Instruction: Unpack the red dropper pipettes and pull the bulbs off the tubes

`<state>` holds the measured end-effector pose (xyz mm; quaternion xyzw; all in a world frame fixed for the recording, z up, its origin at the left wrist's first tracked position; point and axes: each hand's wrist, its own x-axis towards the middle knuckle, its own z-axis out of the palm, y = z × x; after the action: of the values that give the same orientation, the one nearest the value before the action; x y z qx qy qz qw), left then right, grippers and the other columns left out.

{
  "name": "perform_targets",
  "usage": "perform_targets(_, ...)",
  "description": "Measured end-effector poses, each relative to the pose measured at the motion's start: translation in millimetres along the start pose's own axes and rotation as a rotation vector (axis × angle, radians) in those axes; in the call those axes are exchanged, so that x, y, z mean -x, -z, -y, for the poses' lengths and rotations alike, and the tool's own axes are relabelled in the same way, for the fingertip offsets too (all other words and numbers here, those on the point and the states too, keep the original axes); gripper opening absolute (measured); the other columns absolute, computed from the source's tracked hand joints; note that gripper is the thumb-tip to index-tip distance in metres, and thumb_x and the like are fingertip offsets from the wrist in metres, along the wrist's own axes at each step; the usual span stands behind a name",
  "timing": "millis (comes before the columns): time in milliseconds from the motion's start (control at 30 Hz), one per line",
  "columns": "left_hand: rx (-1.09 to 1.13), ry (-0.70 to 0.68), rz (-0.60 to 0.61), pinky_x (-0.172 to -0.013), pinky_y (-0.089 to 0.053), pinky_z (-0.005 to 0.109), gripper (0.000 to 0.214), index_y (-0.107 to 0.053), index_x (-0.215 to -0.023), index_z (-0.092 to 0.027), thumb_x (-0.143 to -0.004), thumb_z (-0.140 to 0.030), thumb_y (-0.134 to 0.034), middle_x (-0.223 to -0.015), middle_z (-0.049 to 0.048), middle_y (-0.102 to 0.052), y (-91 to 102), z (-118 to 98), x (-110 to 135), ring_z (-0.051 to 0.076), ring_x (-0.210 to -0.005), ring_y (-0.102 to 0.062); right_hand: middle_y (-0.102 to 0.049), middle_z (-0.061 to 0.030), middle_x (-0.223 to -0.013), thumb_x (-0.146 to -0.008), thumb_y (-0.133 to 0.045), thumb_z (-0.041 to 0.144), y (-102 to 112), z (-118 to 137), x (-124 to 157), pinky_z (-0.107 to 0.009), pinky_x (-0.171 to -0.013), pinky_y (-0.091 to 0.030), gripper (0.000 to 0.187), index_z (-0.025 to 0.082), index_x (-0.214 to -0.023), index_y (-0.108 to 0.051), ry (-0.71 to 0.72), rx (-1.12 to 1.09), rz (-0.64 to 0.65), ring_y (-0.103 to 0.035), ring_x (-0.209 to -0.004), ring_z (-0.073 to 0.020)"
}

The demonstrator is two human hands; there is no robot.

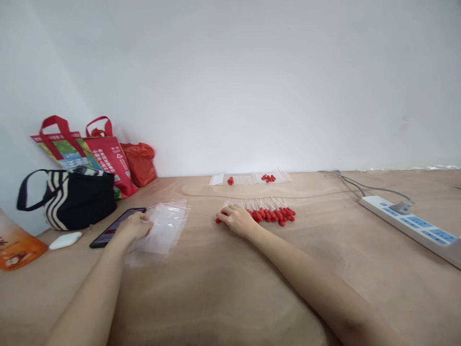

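My left hand (134, 227) is at the left edge of a loose stack of clear zip-lock plastic bags (169, 226), its fingers curled closed on the film. My right hand (236, 219) rests over the left end of a row of red-tipped sticks (268, 215), fingers bent down and closed around the sticks there. The thin pale shafts point toward the wall, and the red oval tips face me. Exactly what sits under the right fingertips is partly hidden.
Filled zip bags with red-tipped sticks (267, 178) lie by the wall. Left of me are a phone (108, 233), a white case (65, 240), a black bag (84, 199), an orange pouch (21, 247) and red shopping bags (108, 161). A power strip (410, 223) lies right.
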<state>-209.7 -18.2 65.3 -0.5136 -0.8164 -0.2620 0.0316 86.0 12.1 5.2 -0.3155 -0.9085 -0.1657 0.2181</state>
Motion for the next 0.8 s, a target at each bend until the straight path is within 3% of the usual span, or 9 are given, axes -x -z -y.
perform_targets(100, -0.136, -0.043, 0.079, -0.074, -0.044, 0.045, 0.034, -0.06, -0.091, -0.007, -0.058, -0.016, -0.061, -0.091, 0.0177, -0.063, -8.2, -2.0, 1.2, 0.036, -0.092, -0.056, -0.06, -0.0064, -0.083, -0.084, -0.044, 0.016, 1.0, 1.5, 0.6, -0.03, -0.069, -0.033, 0.018, 0.018, -0.092, -0.059, 0.005, 0.024, 0.01, -0.049, -0.08, -0.0174)
perform_targets(167, -0.163, -0.131, 0.118, -0.088, -0.038, 0.043, 0.041, -0.054, -0.108, -0.01, -0.069, -0.021, -0.052, -0.116, 0.0169, -0.053, -17.9, -8.8, 6.4, 0.032, -0.11, -0.046, -0.06, -0.0068, -0.082, -0.085, -0.042, 0.019, 1.1, 2.9, 1.5, -0.032, -0.068, -0.031, 0.018, 0.018, -0.09, -0.059, 0.006, 0.039, 0.001, -0.048, -0.081, -0.0184)
perform_targets(267, -0.209, -0.206, 0.236, -0.096, -0.031, 0.039, 0.047, -0.047, -0.121, -0.012, -0.079, -0.032, -0.041, -0.129, 0.0146, -0.043, -38.5, -18.8, 16.3, 0.028, -0.121, -0.037, -0.06, -0.0072, -0.084, -0.086, -0.04, 0.024, -0.7, 5.4, 4.5, -0.033, -0.067, -0.029, 0.019, 0.017, -0.089, -0.058, 0.012, 0.071, -0.055, -0.047, -0.08, -0.0186)
perform_targets(433, -0.372, -0.197, 0.402, -0.097, -0.024, 0.054, 0.058, -0.03, -0.133, -0.018, -0.084, -0.046, -0.025, -0.14, 0.0153, -0.023, -58.9, -18.0, 22.4, 0.033, -0.128, -0.021, -0.058, -0.006, -0.085, -0.085, -0.039, 0.019, -2.0, 9.4, 13.1, -0.033, -0.068, -0.028, 0.018, 0.016, -0.084, -0.057, 0.052, 0.121, -0.148, -0.045, -0.077, -0.0168)
perform_targets(533, -0.381, -0.226, 0.358, -0.098, -0.021, 0.055, 0.056, -0.031, -0.133, -0.02, -0.084, -0.046, -0.025, -0.141, 0.0135, -0.023, -56.4, -12.3, 17.4, 0.032, -0.129, -0.018, -0.057, -0.0064, -0.087, -0.082, -0.041, 0.017, 2.9, 12.0, 20.8, -0.033, -0.069, -0.028, 0.016, 0.015, -0.082, -0.056, 0.077, 0.122, -0.197, -0.044, -0.079, -0.0167)
perform_targets(633, -0.343, -0.308, 0.198, -0.099, -0.018, 0.055, 0.052, -0.04, -0.128, -0.017, -0.083, -0.042, -0.029, -0.138, 0.0135, -0.03, -52.5, -13.6, 14.5, 0.031, -0.129, -0.018, -0.056, -0.0057, -0.083, -0.081, -0.041, 0.016, 11.1, 15.5, 33.2, -0.033, -0.07, -0.029, 0.016, 0.016, -0.077, -0.056, 0.122, 0.098, -0.216, -0.043, -0.076, -0.0161)
perform_targets(733, -0.15, -0.499, 0.028, -0.1, -0.024, 0.048, 0.045, -0.05, -0.116, -0.014, -0.082, -0.038, -0.033, -0.129, 0.0135, -0.042, -52.8, -29.1, 26.4, 0.027, -0.125, -0.03, -0.057, -0.0058, -0.083, -0.081, -0.04, 0.016, 20.9, 17.8, 50.7, -0.034, -0.072, -0.03, 0.017, 0.017, -0.077, -0.057, 0.173, 0.056, -0.226, -0.043, -0.074, -0.0153)
perform_targets(800, 0.062, -0.651, -0.019, -0.098, -0.032, 0.04, 0.037, -0.055, -0.106, -0.015, -0.082, -0.037, -0.035, -0.118, 0.0121, -0.051, -54.6, -47.2, 47.2, 0.023, -0.116, -0.042, -0.057, -0.0061, -0.083, -0.081, -0.041, 0.017, 27.9, 17.1, 64.4, -0.034, -0.073, -0.031, 0.017, 0.017, -0.079, -0.058, 0.195, 0.025, -0.237, -0.045, -0.075, -0.0153)
